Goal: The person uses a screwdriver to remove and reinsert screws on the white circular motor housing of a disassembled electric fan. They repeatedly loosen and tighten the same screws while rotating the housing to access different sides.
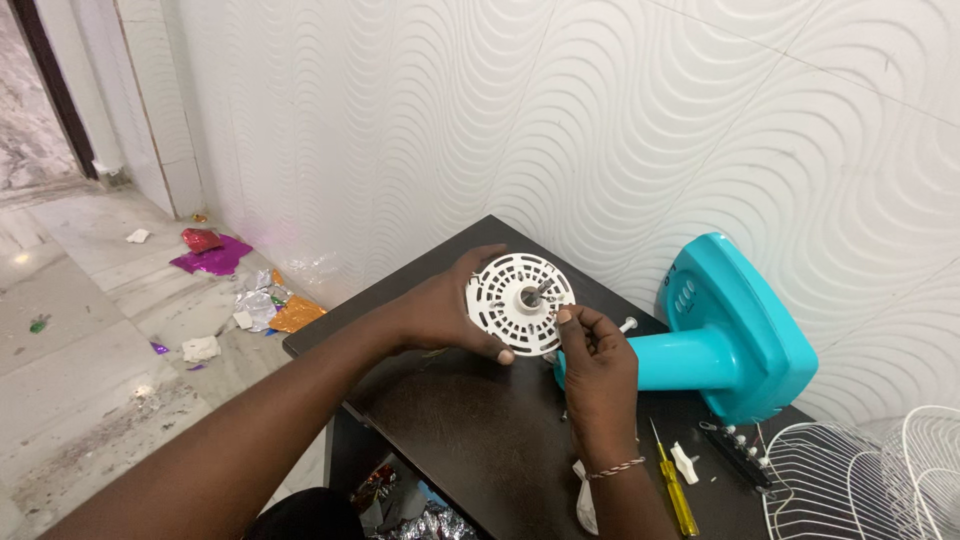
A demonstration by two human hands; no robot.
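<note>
A white round slotted motor cover [518, 303] with a metal shaft at its centre sits at the end of a turquoise fan stand [700, 358] lying on a dark table [470, 430]. My left hand [440, 312] grips the cover's left and lower rim. Fingers of my right hand [598, 372] pinch at the cover's right edge, beside a small bolt [628, 324]. The turquoise base [745, 320] stands on edge against the wall.
A yellow-handled screwdriver [676, 489], a small white part [684, 463] and a dark strip with screws [738, 455] lie at right. White wire fan guards [870, 480] sit at the table's right end. Foil scraps [215, 258] litter the floor at left.
</note>
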